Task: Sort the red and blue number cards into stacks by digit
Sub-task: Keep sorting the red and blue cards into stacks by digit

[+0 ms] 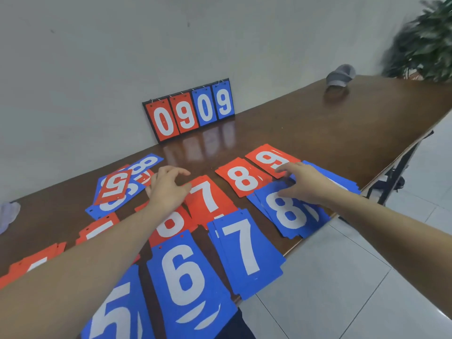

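Red and blue number cards lie in stacks on the brown table (305, 123). Along the near edge sit blue stacks of 5 (115, 314), 6 (188, 285), 7 (244, 253) and 8 (288, 211). Behind them lie red 6 (171, 223), red 7 (208, 199), red 8 (242, 178) and red 9 (269, 159). An unsorted heap at the left has a red 5 (116, 183) on top. My left hand (167, 189) hovers with loosely curled fingers beside the red 7, holding nothing. My right hand (303, 182) lies flat, fingers touching the red 9 and covering a blue stack.
A flip scoreboard (189, 110) reading 0909 leans against the wall at the back. A grey cap (341, 75) sits at the table's far right, a plant (425, 42) beyond it. More red cards (36, 260) lie at the left. White floor tiles lie to the right.
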Demonstrator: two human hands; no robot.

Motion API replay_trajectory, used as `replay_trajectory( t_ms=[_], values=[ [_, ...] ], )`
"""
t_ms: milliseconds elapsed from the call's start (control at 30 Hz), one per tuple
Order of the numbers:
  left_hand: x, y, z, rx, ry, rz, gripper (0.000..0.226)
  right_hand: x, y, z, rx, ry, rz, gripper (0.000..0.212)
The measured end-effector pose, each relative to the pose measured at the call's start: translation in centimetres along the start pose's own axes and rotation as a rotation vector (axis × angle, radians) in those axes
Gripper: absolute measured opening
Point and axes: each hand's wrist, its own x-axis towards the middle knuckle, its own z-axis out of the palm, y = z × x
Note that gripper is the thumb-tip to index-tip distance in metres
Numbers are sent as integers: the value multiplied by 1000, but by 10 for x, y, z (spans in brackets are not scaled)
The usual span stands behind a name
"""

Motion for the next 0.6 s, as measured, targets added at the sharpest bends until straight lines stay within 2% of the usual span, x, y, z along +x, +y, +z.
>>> replay_trajectory(
  t_ms=[67,133,367,467,600],
  values=[
    [-1,-6,-5,-14,13,5,24,1,-6,3,18,48,-13,62],
    [-1,-18,-11,-22,28,14,24,5,-18,6,74,61,-21,59],
    [5,-84,-44,-93,34,-16,25,33,-80,43,186,1,-153,14],
    [13,-117,-66,-52,57,-94,26,51,-118,63,246,-38,-185,7],
    [24,-160,-92,-15,30,-218,38,79,-162,93,277,-81,-224,10]
  ],
)
